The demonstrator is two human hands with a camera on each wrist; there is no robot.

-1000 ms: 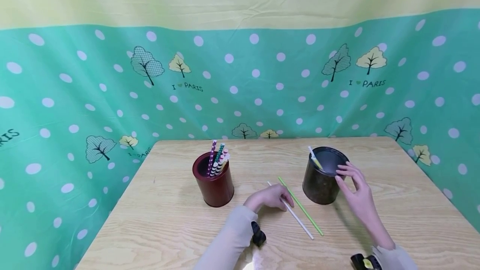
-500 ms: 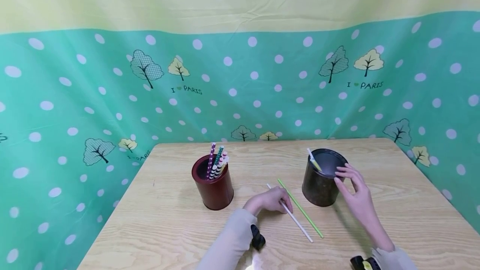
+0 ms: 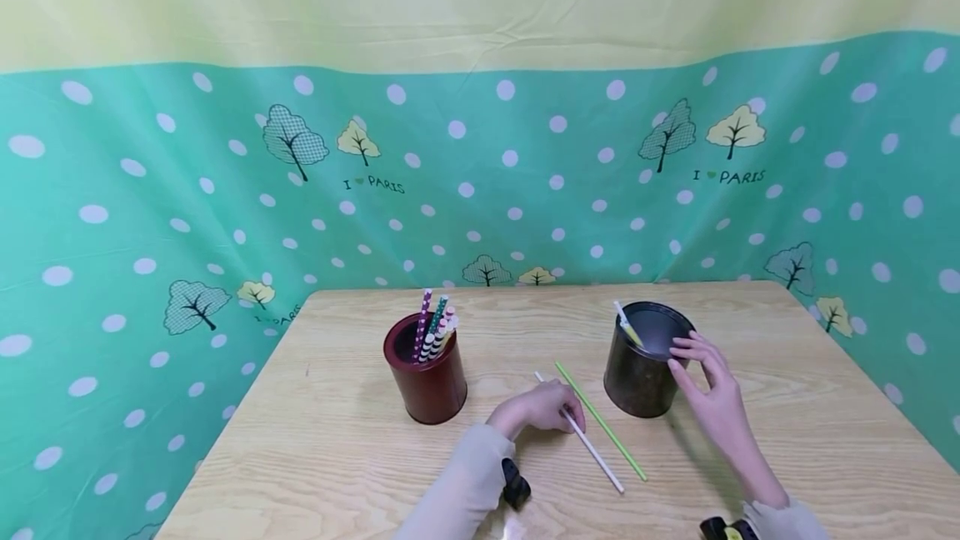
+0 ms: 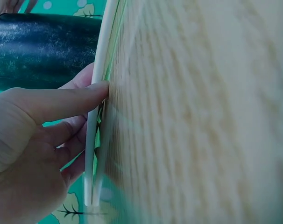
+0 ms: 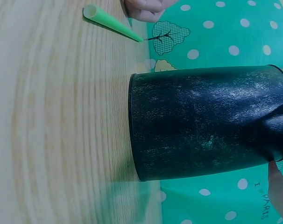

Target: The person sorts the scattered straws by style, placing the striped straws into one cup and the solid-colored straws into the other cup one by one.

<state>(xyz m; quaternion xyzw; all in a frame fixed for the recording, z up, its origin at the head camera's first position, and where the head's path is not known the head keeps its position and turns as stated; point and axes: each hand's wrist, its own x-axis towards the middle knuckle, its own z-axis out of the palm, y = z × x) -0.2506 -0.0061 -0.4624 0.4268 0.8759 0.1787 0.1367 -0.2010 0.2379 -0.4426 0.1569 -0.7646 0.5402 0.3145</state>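
Observation:
My left hand (image 3: 543, 407) is low over the table, pinching a long white straw (image 3: 600, 457) between thumb and fingertips; the thumb (image 4: 81, 100) presses on it in the left wrist view. Right beside it, a green straw (image 3: 611, 432) lies on the wood, its near end showing in the right wrist view. My right hand (image 3: 716, 398) holds the rim of an upright black can (image 3: 637, 382), thumb outside and fingertips over the edge. The can wall (image 5: 202, 123) fills much of the right wrist view. A white-and-yellow straw (image 3: 628, 327) leans inside the can.
A dark red can (image 3: 431, 390) stands to the left with several patterned straws (image 3: 433, 332) in it: purple, teal, pink and black-striped. The wooden table (image 3: 322, 440) ends at the back against a green and yellow curtain (image 3: 420, 148).
The head view has tilted up slightly, so everything sits a little lower in it. Both hands, the straws and the cans have hardly moved.

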